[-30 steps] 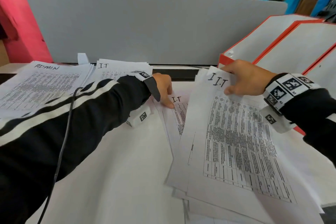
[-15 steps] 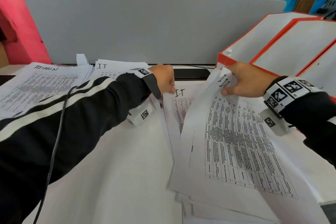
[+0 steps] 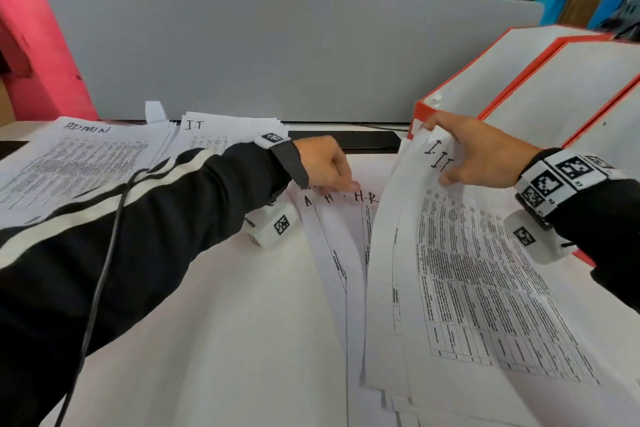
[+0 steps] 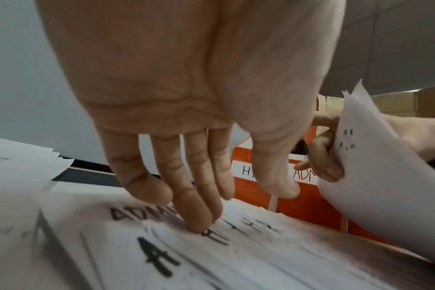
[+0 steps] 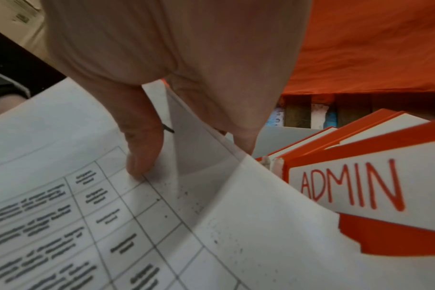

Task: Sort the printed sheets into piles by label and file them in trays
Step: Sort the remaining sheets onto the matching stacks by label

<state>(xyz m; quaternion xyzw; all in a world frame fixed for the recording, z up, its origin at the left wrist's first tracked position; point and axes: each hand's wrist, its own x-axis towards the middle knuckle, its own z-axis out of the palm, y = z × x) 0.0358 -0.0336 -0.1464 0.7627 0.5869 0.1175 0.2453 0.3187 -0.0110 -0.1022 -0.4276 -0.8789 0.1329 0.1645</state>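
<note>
1. My right hand (image 3: 485,152) is pinching the top corner of a few white printed sheets marked "I.T" (image 3: 467,288), thumb on the print, fingers behind, peeling them up off the loose white paper stack on the desk (image 4: 236,261).
2. My left hand (image 3: 322,166) has straight fingers, with the fingertips (image 4: 199,223) pressing the stack right by the "H.R" and "ADMIN" scribbles, nothing gripped.
3. The orange and white file trays (image 3: 519,80) sit just behind the lifted sheets; one label reads ADMIN (image 5: 348,188).
4. Left of the stack are the sorted ADMIN pile (image 3: 69,163) and the I.T pile (image 3: 221,132).
</note>
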